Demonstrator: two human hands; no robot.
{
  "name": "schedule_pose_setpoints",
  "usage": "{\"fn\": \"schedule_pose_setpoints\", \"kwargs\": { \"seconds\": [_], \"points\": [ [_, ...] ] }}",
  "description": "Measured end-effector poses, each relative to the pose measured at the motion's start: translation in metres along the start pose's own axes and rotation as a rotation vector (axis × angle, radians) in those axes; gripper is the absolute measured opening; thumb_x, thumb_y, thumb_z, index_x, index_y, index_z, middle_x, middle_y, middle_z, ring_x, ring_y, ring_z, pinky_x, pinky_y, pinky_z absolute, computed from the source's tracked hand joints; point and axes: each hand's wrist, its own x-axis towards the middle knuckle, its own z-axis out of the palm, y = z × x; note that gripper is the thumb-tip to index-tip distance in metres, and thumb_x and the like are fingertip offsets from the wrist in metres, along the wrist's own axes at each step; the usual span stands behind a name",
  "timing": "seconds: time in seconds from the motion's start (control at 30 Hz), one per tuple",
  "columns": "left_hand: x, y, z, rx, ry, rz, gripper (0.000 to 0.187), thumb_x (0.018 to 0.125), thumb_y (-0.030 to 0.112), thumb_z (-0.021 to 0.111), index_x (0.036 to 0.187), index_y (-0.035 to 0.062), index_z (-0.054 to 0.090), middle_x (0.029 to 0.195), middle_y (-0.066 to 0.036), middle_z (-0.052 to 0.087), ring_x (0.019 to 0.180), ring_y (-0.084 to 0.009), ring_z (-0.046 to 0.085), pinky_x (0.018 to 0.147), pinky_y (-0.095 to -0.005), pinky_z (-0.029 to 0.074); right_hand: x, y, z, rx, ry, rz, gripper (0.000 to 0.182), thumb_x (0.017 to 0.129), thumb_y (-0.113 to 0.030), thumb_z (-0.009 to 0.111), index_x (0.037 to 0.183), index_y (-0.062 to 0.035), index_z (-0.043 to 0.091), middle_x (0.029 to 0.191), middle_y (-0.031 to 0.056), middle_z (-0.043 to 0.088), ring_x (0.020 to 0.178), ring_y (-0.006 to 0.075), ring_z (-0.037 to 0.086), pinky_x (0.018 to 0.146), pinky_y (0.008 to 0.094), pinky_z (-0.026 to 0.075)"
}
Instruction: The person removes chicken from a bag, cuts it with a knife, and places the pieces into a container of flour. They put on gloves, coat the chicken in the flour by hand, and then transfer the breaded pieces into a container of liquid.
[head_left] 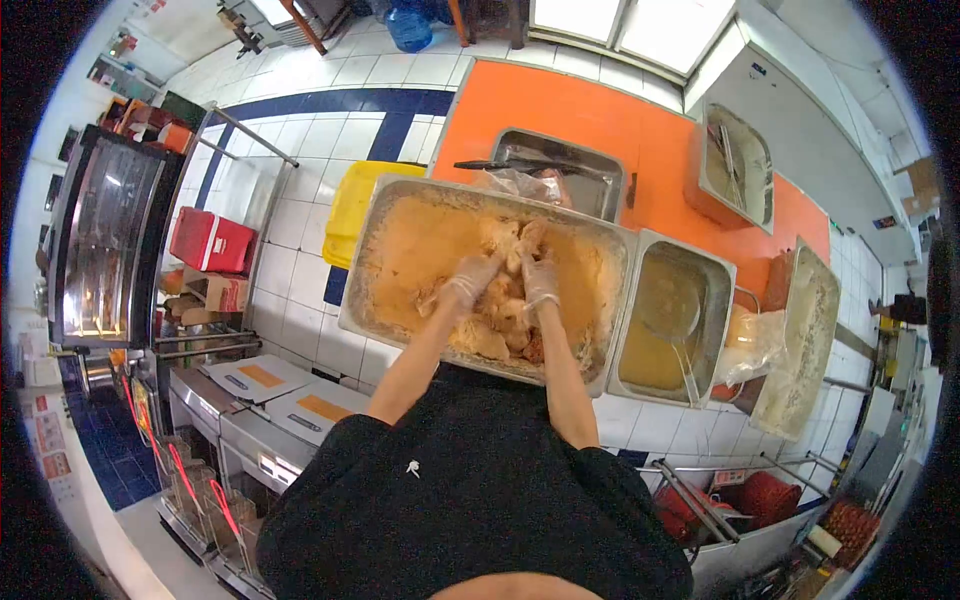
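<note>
A large metal tray (400,225) holds orange-tan flour and several coated chicken pieces (480,340). Both hands wear clear plastic gloves and are in the tray. My left hand (472,280) is at the left of the pile, its fingers bent around floured chicken. Close beside it on the right, my right hand (540,278) has its fingers on another coated piece (531,238). The two hands nearly meet over the middle of the pile. Flour and chicken partly hide the fingertips.
Right of the tray stands a metal pan of cloudy liquid (650,345) with a strainer (672,310). Behind lie an orange table (560,100) and another metal pan (590,185). A yellow container (345,215) is at the left; fryers (290,400) stand lower left.
</note>
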Motion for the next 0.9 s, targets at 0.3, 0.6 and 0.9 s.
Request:
{"fn": "schedule_pose_setpoints", "kwargs": {
  "seconds": [0.3, 0.6, 0.9],
  "points": [
    [0.020, -0.077, -0.005, -0.620, -0.033, 0.306, 0.060, 0.096, 0.054, 0.036, 0.125, 0.0048, 0.055, 0.134, -0.018, 0.051, 0.114, -0.0284, 0.052, 0.095, -0.0376, 0.042, -0.028, 0.043, -0.051, 0.950, -0.017, -0.134, 0.073, 0.097, -0.047, 0.042, 0.146, 0.0015, 0.021, 0.144, 0.0172, 0.040, 0.124, 0.0249, 0.047, 0.103, 0.0401, 0.036],
    [-0.006, 0.038, -0.060, 1.023, 0.099, 0.060, 0.060, 0.088, 0.020, 0.053, 0.142, 0.0055, 0.033, 0.136, -0.014, 0.048, 0.125, -0.0351, 0.045, 0.101, -0.0445, 0.038, 0.050, 0.072, -0.001, 0.319, -0.100, -0.121, 0.067, 0.093, -0.037, 0.043, 0.149, -0.0059, 0.022, 0.142, 0.0133, 0.037, 0.121, 0.0214, 0.037, 0.099, 0.0348, 0.031],
    [-0.015, 0.035, -0.084, -0.315, 0.080, 0.047, 0.062, 0.095, 0.045, 0.037, 0.144, 0.0071, 0.032, 0.147, -0.012, 0.036, 0.129, -0.0292, 0.038, 0.107, -0.0397, 0.031, -0.030, -0.040, -0.008, 1.041, -0.028, -0.238, 0.055, 0.097, -0.033, 0.050, 0.141, -0.0025, 0.036, 0.147, 0.0134, 0.037, 0.129, 0.0265, 0.043, 0.100, 0.0352, 0.040]
  ]
}}
